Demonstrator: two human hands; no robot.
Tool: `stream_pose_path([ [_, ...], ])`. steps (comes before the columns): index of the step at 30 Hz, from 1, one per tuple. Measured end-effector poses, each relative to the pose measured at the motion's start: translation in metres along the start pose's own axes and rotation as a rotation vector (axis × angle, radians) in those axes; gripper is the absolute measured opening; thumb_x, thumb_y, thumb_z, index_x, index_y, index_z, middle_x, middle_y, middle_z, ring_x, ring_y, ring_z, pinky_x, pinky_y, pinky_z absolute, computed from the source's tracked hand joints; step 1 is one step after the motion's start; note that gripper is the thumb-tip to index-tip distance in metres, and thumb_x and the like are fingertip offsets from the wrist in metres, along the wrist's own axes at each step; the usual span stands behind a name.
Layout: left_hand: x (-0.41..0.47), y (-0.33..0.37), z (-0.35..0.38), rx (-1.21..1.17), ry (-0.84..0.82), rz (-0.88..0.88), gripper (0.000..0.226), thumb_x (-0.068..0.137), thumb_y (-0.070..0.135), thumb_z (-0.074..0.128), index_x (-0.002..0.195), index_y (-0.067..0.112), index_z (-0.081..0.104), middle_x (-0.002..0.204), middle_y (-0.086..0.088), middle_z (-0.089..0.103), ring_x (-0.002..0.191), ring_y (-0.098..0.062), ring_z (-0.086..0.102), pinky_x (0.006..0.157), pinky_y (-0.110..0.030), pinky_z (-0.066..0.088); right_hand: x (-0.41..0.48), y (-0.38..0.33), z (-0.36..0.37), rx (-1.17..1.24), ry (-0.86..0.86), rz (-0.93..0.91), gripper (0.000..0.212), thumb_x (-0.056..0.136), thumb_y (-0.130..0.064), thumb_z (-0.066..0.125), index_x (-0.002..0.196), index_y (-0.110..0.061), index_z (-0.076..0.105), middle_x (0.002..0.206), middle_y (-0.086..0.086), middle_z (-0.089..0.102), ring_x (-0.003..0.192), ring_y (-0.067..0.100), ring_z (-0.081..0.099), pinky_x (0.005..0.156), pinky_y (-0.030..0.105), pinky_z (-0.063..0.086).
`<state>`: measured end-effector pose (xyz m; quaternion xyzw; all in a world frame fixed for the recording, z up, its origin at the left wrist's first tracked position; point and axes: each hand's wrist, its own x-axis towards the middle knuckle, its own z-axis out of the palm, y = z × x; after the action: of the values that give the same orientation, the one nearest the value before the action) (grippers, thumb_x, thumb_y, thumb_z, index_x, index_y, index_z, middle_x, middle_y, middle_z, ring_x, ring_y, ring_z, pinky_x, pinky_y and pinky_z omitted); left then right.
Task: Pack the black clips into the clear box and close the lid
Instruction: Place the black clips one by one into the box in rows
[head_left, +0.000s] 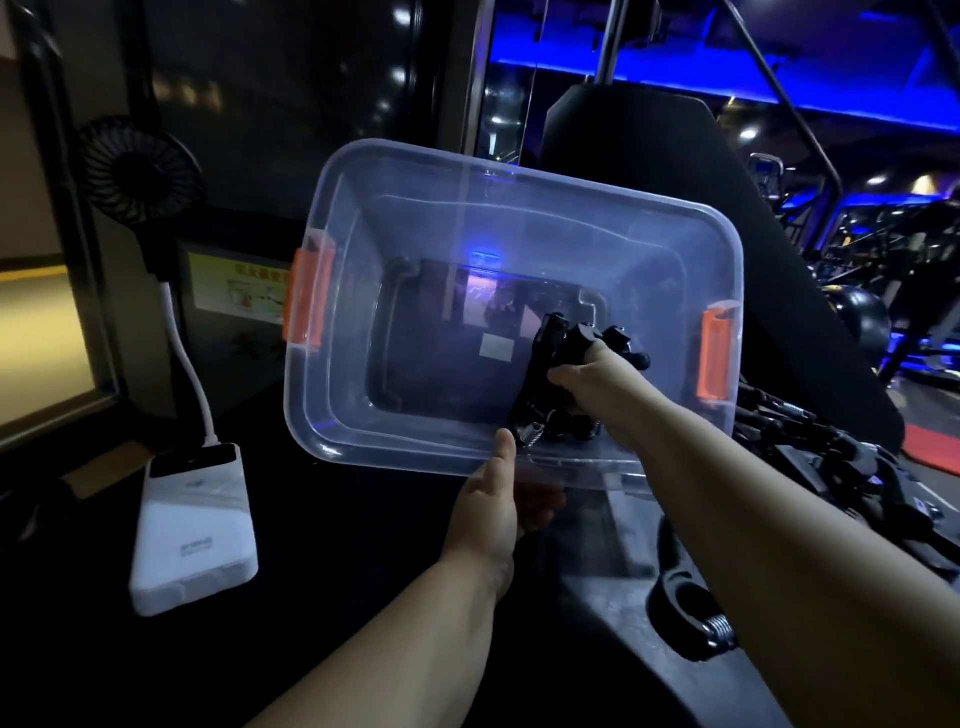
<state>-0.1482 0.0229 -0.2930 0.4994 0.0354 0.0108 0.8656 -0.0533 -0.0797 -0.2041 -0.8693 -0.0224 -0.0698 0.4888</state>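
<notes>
Our left hand (493, 512) pinches the near rim of the clear plastic box with orange latches (332, 395), while our right hand (605, 392), down inside it, clutches a bunch of black spring clips (558, 353).

- Dim room, lit mostly by blue LED strip light (779, 88) along ceiling at top R; small white spot lamps (748, 134) further back.
- Dark glossy wall panel (291, 104) behind, w/ blurred light reflections.
- Beige, warm-lit panel (36, 338) at far L, dark frame round it.
- Yellow rectangular sticker w/ small print (236, 286) low on wall; text unreadable.
- Black matte tabletop (337, 561) in fgd.
- Small round black grille fan (137, 174) on white bendy neck, plugged into white rectangular power bank (195, 530) lying on tabletop at L.
- Big black padded backrest (649, 156) centre R, metal pole (608, 36) above it.
- Gym machines w/ dark metal frames (883, 244) in bkgd R; black round ball (860, 317) near them.
- Red floor mat (930, 447) at R edge.
</notes>
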Motion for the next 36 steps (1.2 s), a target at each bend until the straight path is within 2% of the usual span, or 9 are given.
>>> stream_pose_path([
  [5,0.002,-0.001,-0.002,0.003,-0.013,0.001,0.056,0.096,0.049,0.039,0.104,-0.001,0.062,0.070,-0.010,0.071,0.058,-0.016,0.065,0.052,-0.022,0.049,0.006,-0.018,0.012,-0.222,0.078,0.007,0.016,0.077,-0.016,0.066,0.086,-0.010,0.054,0.084,0.013,0.064,0.083,0.033,0.068,0.076,0.045,0.058],
  [9,0.003,-0.003,-0.003,-0.019,0.005,0.015,0.050,0.096,0.047,0.042,0.103,0.003,0.065,0.078,-0.011,0.072,0.066,-0.018,0.066,0.053,-0.022,0.050,0.012,-0.019,0.021,-0.386,0.178,-0.022,0.035,0.080,-0.017,0.061,0.109,-0.016,0.042,0.090,0.004,0.056,0.084,0.029,0.059,0.073,0.034,0.048],
  [12,0.004,-0.005,-0.003,-0.024,0.028,0.019,0.049,0.095,0.046,0.045,0.105,0.003,0.068,0.096,-0.017,0.072,0.078,-0.021,0.067,0.058,-0.022,0.050,0.015,-0.014,0.024,-0.511,0.232,-0.122,0.037,0.082,-0.010,0.055,0.113,-0.016,0.035,0.088,0.003,0.052,0.080,0.028,0.052,0.068,0.033,0.040],
  [18,0.003,-0.004,-0.002,-0.045,0.003,0.018,0.043,0.097,0.037,0.045,0.099,0.000,0.067,0.085,-0.018,0.069,0.065,-0.017,0.066,0.049,-0.019,0.048,0.027,-0.015,0.028,-0.864,0.293,-0.242,0.032,0.081,-0.020,0.059,0.108,-0.014,0.043,0.095,0.011,0.062,0.091,0.032,0.060,0.066,0.031,0.036],
  [21,0.005,-0.006,-0.002,-0.056,-0.001,0.009,0.040,0.097,0.036,0.046,0.093,0.003,0.068,0.085,-0.019,0.069,0.064,-0.017,0.065,0.050,-0.019,0.048,0.032,-0.020,0.030,-1.048,0.343,-0.224,0.038,0.081,-0.029,0.062,0.113,-0.014,0.049,0.113,0.013,0.058,0.108,0.033,0.053,0.076,0.035,0.039],
  [24,0.005,-0.006,-0.003,-0.058,0.006,0.005,0.047,0.097,0.038,0.046,0.101,-0.005,0.066,0.092,-0.024,0.069,0.070,-0.020,0.064,0.051,-0.019,0.048,0.040,-0.022,0.029,-1.168,0.388,-0.289,0.041,0.080,-0.026,0.059,0.119,-0.019,0.051,0.125,0.012,0.046,0.120,0.033,0.039,0.094,0.043,0.036],
  [28,0.005,-0.007,-0.004,-0.049,-0.006,-0.003,0.050,0.096,0.039,0.047,0.103,-0.007,0.064,0.089,-0.023,0.068,0.070,-0.021,0.063,0.051,-0.020,0.048,0.050,-0.015,0.028,-1.207,0.269,-0.503,0.051,0.075,-0.029,0.064,0.125,-0.027,0.053,0.130,0.003,0.040,0.126,0.028,0.031,0.105,0.050,0.028],
  [32,0.008,-0.009,-0.006,-0.025,-0.011,0.014,0.044,0.096,0.040,0.047,0.104,0.002,0.068,0.094,-0.019,0.071,0.077,-0.021,0.066,0.057,-0.022,0.049,0.054,-0.005,0.032,-1.348,0.085,-0.448,0.085,0.066,-0.065,0.069,0.136,-0.024,0.044,0.145,-0.004,0.033,0.143,0.023,0.011,0.109,0.057,0.018],
  [36,0.008,-0.009,-0.005,-0.032,-0.008,0.016,0.040,0.096,0.038,0.047,0.096,0.004,0.068,0.090,-0.020,0.070,0.075,-0.024,0.065,0.055,-0.023,0.049,0.054,-0.004,0.035,-1.403,0.089,-0.443,0.096,0.065,-0.067,0.069,0.143,-0.022,0.036,0.152,-0.003,0.022,0.147,0.024,0.000,0.111,0.061,0.013],
])
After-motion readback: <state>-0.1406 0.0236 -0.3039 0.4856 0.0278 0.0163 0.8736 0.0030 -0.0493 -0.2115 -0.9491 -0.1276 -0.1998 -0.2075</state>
